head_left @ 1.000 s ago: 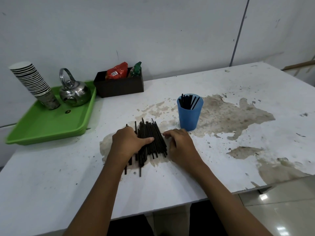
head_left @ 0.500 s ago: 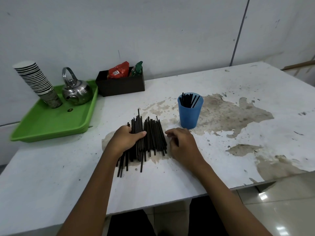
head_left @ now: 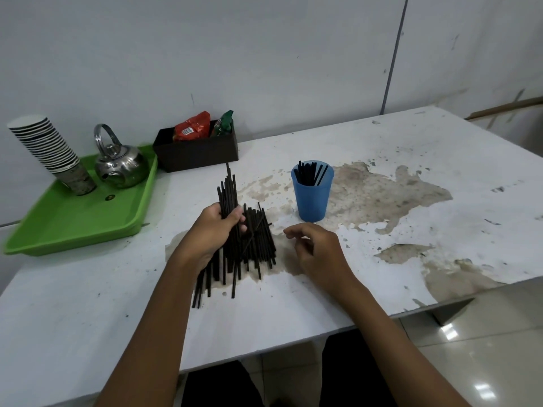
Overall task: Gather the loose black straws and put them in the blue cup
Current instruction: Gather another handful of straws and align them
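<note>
The black straws [head_left: 252, 239] are lying in a messy pile on the white table [head_left: 293, 304], just in front of the person, and some of them are standing up in a bunch [head_left: 227, 189] that the left hand [head_left: 213, 233] is holding, with its fingers curling around them. The right hand [head_left: 318, 251] is hanging just beside the pile with its fingers loosely bent and holding nothing. The blue cup [head_left: 312, 190] is standing near the pile, a little behind it and to the right, and it is already holding a few straws (so the job looks only partly done). The person seems to be picking up a handful, and next they are probably going to need to tidy the bunch so the ends line up, then carry it over and drop it into the cup without knocking it over. The table is looking worn, with brown patches where the white is peeling. At the far left a green tray [head_left: 73, 227] is holding a shiny kettle [head_left: 122, 167] and a stack of paper cups [head_left: 50, 151], a dark box [head_left: 197, 152] with snack packets is sitting by the plain pale wall [head_left: 264, 54], and a shiny tiled floor [head_left: 484, 362] is showing at the bottom right
</note>
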